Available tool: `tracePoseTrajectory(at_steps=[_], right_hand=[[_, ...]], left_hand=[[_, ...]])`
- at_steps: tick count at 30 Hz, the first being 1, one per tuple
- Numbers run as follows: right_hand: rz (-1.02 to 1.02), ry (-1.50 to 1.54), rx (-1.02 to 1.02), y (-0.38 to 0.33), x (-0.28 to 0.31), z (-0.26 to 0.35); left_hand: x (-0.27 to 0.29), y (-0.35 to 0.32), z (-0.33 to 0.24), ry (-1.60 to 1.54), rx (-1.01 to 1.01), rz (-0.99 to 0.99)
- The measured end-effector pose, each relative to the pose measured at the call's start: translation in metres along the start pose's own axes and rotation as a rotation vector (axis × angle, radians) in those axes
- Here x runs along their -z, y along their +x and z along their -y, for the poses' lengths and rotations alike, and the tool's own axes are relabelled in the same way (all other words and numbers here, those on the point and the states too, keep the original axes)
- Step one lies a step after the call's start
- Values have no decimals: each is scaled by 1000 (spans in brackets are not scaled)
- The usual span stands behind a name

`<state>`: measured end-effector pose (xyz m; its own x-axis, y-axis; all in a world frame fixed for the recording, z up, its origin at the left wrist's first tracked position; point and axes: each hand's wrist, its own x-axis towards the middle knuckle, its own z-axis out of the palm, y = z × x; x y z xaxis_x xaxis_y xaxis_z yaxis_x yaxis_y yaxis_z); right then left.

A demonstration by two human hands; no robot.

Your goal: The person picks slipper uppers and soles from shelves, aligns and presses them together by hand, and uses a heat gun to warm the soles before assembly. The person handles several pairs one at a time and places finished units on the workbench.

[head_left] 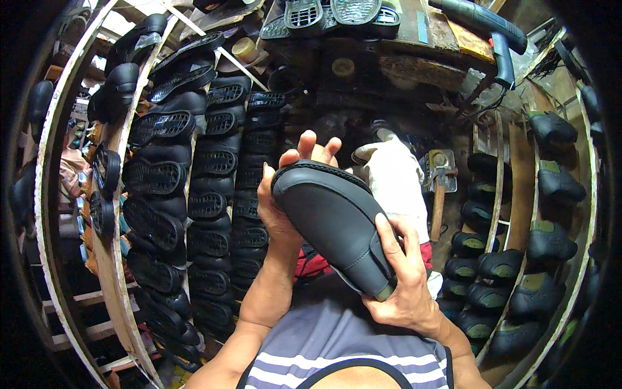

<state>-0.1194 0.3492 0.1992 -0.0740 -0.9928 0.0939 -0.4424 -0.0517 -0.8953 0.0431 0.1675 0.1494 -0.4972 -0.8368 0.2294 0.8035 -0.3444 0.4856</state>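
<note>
i've got the black shoe (334, 220) up in front of my chest, toe tilted away. my left hand (285, 201) cups the toe end from behind, my right hand (405, 285) clamps the heel, probably to steady it for a look. racks (116, 272) on both sides hold rows of dark shoes (194, 194); hammer (440, 188) on the bench.
</note>
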Motion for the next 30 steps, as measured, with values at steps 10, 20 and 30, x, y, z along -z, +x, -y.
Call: tracePoseTrajectory(at_steps=[10,20,30], right_hand=[[-7,-16,-9,1,1,1],[66,144,-96,16,11,-18],[161,618,-465,52,27,-39]], left_hand=[[-4,0,-3,-56,8,10],[-10,3,-11,100,37,-32],[-11,14,-21,886,58,-141]])
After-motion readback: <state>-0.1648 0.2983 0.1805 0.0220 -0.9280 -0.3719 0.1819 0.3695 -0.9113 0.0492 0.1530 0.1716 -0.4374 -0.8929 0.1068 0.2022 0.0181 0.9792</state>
